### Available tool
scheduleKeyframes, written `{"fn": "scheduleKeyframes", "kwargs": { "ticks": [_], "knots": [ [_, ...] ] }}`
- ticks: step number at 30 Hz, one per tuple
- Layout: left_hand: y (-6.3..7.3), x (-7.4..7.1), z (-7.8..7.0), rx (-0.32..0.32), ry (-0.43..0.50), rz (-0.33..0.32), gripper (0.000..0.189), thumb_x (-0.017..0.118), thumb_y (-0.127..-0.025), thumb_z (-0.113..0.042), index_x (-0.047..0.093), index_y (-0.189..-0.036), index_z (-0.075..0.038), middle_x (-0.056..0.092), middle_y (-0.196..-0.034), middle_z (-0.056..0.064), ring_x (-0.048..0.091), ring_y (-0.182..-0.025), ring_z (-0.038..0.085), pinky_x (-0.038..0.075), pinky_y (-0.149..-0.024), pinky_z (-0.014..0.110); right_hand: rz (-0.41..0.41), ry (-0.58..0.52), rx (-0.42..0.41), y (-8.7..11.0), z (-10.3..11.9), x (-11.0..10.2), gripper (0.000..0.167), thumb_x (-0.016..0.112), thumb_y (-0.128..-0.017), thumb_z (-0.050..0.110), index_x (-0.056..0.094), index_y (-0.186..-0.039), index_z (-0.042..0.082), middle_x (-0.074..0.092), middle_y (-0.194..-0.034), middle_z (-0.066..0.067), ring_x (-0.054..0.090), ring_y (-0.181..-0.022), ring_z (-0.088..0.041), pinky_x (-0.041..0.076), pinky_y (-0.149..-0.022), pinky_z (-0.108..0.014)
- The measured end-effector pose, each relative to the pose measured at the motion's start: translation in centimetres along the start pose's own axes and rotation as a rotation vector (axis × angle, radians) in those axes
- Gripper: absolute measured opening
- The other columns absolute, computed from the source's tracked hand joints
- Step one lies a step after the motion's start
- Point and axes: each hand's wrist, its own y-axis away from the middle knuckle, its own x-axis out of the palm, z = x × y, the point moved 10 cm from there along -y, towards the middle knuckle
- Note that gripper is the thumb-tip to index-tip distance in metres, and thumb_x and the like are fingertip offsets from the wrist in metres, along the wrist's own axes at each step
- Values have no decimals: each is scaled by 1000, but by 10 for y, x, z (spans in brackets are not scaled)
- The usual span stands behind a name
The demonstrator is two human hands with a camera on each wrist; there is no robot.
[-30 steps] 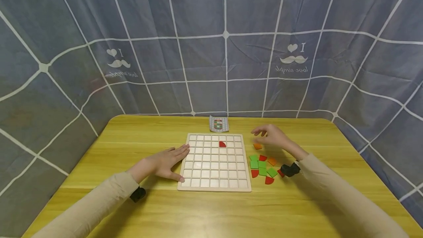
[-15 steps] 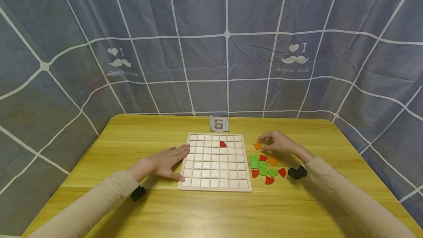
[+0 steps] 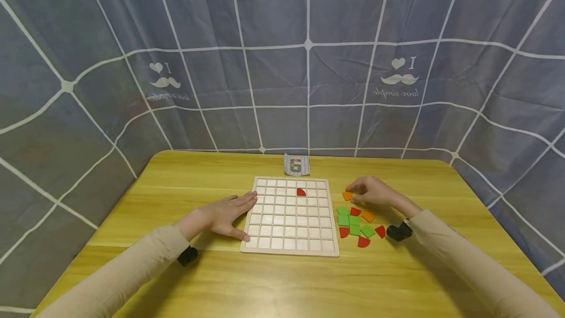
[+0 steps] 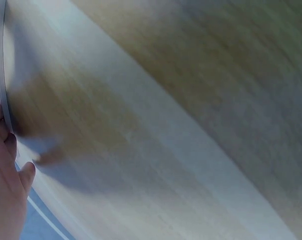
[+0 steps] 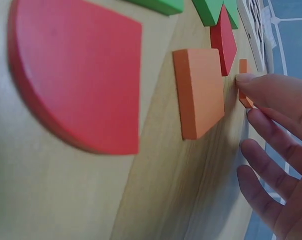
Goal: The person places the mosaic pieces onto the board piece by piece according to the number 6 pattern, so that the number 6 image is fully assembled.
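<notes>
The left hand (image 3: pixel 225 216) rests flat with spread fingers along the left edge of a wooden grid board (image 3: pixel 289 252). A red quarter-round tile (image 3: pixel 301 192) sits in one cell near the board's far side. To the right of the board, the right hand (image 3: pixel 375 192) pinches an orange tile (image 3: pixel 347 196) between thumb and index finger, low at the tabletop. In the right wrist view, the thumb covers part of this tile (image 5: pixel 243 66), and the other fingers are loosely bent. The left wrist view catches only part of the left hand (image 4: pixel 6 185) at its edge.
Right of the board lie several green tiles (image 3: pixel 354 229), several red quarter-round tiles (image 3: pixel 364 242) and another orange tile (image 3: pixel 368 216). A printed pattern card (image 3: pixel 296 165) stands behind the board on the wooden table (image 3: pixel 282 283). A grey curtain (image 3: pixel 278 77) surrounds the back.
The right hand has come down onto the orange tile from above and now has its fingertips at it. The left hand stays on the board's edge. The head view has shifted slightly.
</notes>
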Motion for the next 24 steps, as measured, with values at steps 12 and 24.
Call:
{"fn": "scheduleKeyframes", "kwargs": {
  "ticks": [12,24],
  "knots": [
    [0,0,0,-6,3,-8,107,58,-82,-67,12,-155,-4,5,-163,13,12,-150,27,19,-121,49,14,61,7,-3,-1,0,29,73,-84,18,72,-109,3,69,-105,-12,61,-83,-14,52,-70,-27],
    [1,0,-3,2,-8,-13,105,57,-83,-66,13,-154,-3,6,-162,15,13,-150,28,20,-120,49,-7,83,22,-2,0,-1,27,75,-82,21,74,-104,4,71,-103,-10,63,-83,-15,54,-72,-32]
  ]
}}
